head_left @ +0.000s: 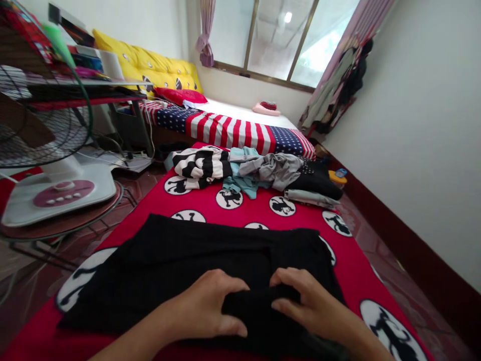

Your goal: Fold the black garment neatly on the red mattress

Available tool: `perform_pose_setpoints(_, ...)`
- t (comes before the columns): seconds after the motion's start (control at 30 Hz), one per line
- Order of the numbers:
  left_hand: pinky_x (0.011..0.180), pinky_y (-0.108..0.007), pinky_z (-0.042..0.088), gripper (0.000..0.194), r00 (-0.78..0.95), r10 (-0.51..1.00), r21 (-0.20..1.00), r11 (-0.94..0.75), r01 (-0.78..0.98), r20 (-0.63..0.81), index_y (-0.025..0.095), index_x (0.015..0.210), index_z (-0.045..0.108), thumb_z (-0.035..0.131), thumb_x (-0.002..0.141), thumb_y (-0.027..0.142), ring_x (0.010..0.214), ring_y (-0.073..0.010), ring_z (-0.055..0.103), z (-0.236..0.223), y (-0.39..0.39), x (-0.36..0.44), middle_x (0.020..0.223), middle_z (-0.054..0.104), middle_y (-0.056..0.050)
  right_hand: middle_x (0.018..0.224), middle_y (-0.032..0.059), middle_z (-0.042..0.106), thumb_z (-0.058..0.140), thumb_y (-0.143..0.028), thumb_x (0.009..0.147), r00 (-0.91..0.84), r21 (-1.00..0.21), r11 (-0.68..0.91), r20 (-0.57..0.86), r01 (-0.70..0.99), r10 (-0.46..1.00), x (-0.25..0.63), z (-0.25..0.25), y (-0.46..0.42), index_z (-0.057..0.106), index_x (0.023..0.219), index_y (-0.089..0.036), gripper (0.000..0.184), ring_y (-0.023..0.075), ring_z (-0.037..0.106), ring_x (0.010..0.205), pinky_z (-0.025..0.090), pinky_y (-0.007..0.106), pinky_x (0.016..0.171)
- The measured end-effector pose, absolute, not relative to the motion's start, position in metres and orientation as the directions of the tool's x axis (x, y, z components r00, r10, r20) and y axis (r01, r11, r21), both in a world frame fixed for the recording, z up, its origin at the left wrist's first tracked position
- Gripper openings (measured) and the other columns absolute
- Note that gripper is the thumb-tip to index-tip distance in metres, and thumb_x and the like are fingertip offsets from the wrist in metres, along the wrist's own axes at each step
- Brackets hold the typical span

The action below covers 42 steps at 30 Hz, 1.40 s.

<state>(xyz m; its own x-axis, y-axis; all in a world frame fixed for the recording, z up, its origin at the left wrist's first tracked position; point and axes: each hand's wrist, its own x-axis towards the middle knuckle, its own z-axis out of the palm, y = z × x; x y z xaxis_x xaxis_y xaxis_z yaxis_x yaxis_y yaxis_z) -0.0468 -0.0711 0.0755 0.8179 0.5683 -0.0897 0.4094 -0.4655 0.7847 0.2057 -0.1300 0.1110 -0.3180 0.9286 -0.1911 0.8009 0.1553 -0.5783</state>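
Observation:
A black garment (180, 255) lies spread over a red cloth with white monkey circles (255, 208). Whether it is a top or trousers, I cannot tell. At its near side, my left hand (210, 306) grips a fold of the black fabric between thumb and fingers. My right hand (306, 298) pinches the same raised fold a little further right, its thumb below and fingers above. The held part stands slightly up off the rest, and the garment's near edge is partly hidden by my hands and forearms.
Beyond the garment lie a black-and-white striped top (203, 165), crumpled teal clothing (242, 175), grey clothing (278, 168) and black clothing (317, 178). A fan (56, 190) stands on a stool at left. Further back is a bed with a flag-patterned cover (233, 130); a white wall rises right.

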Motion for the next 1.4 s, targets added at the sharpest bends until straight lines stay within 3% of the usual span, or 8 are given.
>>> perform_pose_setpoints(0.13, 0.071, -0.023, 0.047, 0.035, 0.746, 0.649, 0.691, -0.472, 0.547, -0.147, 0.026, 0.096, 0.071, 0.079, 0.065, 0.041, 0.082, -0.0182, 0.064, 0.093, -0.052, -0.082, 0.087, 0.069, 0.002, 0.096, 0.0028, 0.064, 0.084, -0.047, 0.059, -0.292, -0.501, 0.116, -0.287, 0.857, 0.913, 0.243, 0.100, -0.121, 0.067, 0.101, -0.025, 0.050, 0.0222, 0.059, 0.092, 0.045, 0.031, 0.081)
perform_pose_setpoints(0.33, 0.077, -0.024, 0.048, 0.027, 0.637, 0.741, 0.586, -0.424, 0.690, -0.214, 0.027, 0.097, 0.069, 0.069, 0.073, 0.040, 0.091, -0.0216, 0.065, 0.109, -0.009, -0.141, 0.095, 0.071, 0.001, 0.114, 0.0072, 0.064, 0.074, -0.033, 0.072, -0.225, -0.617, 0.105, -0.119, 0.780, 0.967, 0.312, 0.086, -0.100, 0.065, 0.091, -0.020, 0.025, 0.0258, 0.055, 0.111, 0.037, 0.043, 0.100)
perform_pose_setpoints(0.63, 0.079, -0.026, 0.049, 0.032, 0.444, 0.880, 0.639, -0.246, 0.729, -0.167, 0.019, 0.089, 0.067, 0.064, 0.072, 0.046, 0.089, -0.0236, 0.066, 0.083, 0.049, -0.178, 0.091, 0.072, 0.001, 0.074, -0.0002, 0.062, 0.061, -0.045, 0.082, 0.045, -0.777, -0.023, 0.007, 0.629, 0.999, 0.323, 0.070, -0.069, 0.061, 0.081, -0.018, 0.027, 0.0149, 0.056, 0.071, 0.042, 0.026, 0.066)
perform_pose_setpoints(0.87, 0.079, -0.033, 0.044, 0.032, 0.247, 0.968, 0.370, -0.212, 0.904, -0.051, 0.022, 0.099, 0.066, 0.054, 0.081, 0.046, 0.092, -0.0279, 0.063, 0.051, 0.051, -0.172, 0.099, 0.071, -0.004, 0.079, 0.0017, 0.069, 0.060, -0.046, 0.082, 0.250, -0.659, -0.045, 0.221, 0.751, 0.943, 0.306, 0.032, -0.053, 0.067, 0.081, -0.022, 0.025, 0.0191, 0.063, 0.075, 0.045, 0.029, 0.071)
perform_pose_setpoints(1.03, 0.090, -0.035, 0.042, 0.030, 0.207, 0.976, 0.270, -0.217, 0.938, 0.069, 0.021, 0.099, 0.065, 0.051, 0.085, 0.043, 0.103, -0.0279, 0.058, 0.034, 0.043, -0.175, 0.108, 0.065, -0.008, 0.099, 0.0075, 0.068, 0.059, -0.044, 0.083, 0.238, -0.403, -0.081, 0.358, 0.912, 0.903, 0.303, 0.020, -0.052, 0.067, 0.088, -0.022, 0.024, 0.0247, 0.062, 0.093, 0.045, 0.036, 0.083)
perform_pose_setpoints(1.13, 0.105, -0.040, 0.033, 0.047, 0.182, 0.956, 0.169, -0.224, 0.960, 0.232, 0.016, 0.117, 0.058, 0.055, 0.083, 0.048, 0.120, -0.0311, 0.047, 0.018, 0.046, -0.183, 0.126, 0.055, -0.014, 0.135, 0.0157, 0.051, 0.065, -0.050, 0.077, 0.364, -0.305, -0.245, 0.440, 0.920, 0.821, 0.307, 0.015, -0.051, 0.057, 0.124, -0.018, 0.058, 0.0341, 0.046, 0.124, 0.040, 0.045, 0.098)
perform_pose_setpoints(1.23, 0.104, -0.044, 0.033, 0.080, 0.058, 0.986, 0.167, -0.085, 0.982, 0.157, 0.011, 0.140, 0.034, 0.054, 0.081, 0.060, 0.123, -0.0362, 0.046, 0.007, 0.052, -0.191, 0.136, 0.047, -0.020, 0.140, 0.0207, 0.046, 0.066, -0.060, 0.073, 0.472, -0.303, -0.391, 0.273, 0.869, 0.838, 0.312, 0.016, -0.055, 0.036, 0.144, -0.014, 0.090, 0.0380, 0.044, 0.125, 0.040, 0.049, 0.097)
perform_pose_setpoints(1.4, 0.093, -0.042, 0.043, 0.092, 0.001, 1.000, 0.274, 0.007, 0.962, -0.030, 0.016, 0.145, 0.026, 0.053, 0.076, 0.070, 0.115, -0.0375, 0.056, 0.014, 0.053, -0.193, 0.136, 0.050, -0.022, 0.129, 0.0176, 0.055, 0.066, -0.054, 0.073, 0.438, -0.346, -0.365, 0.163, 0.865, 0.884, 0.307, 0.020, -0.067, 0.037, 0.142, -0.017, 0.084, 0.0339, 0.053, 0.117, 0.044, 0.044, 0.092)
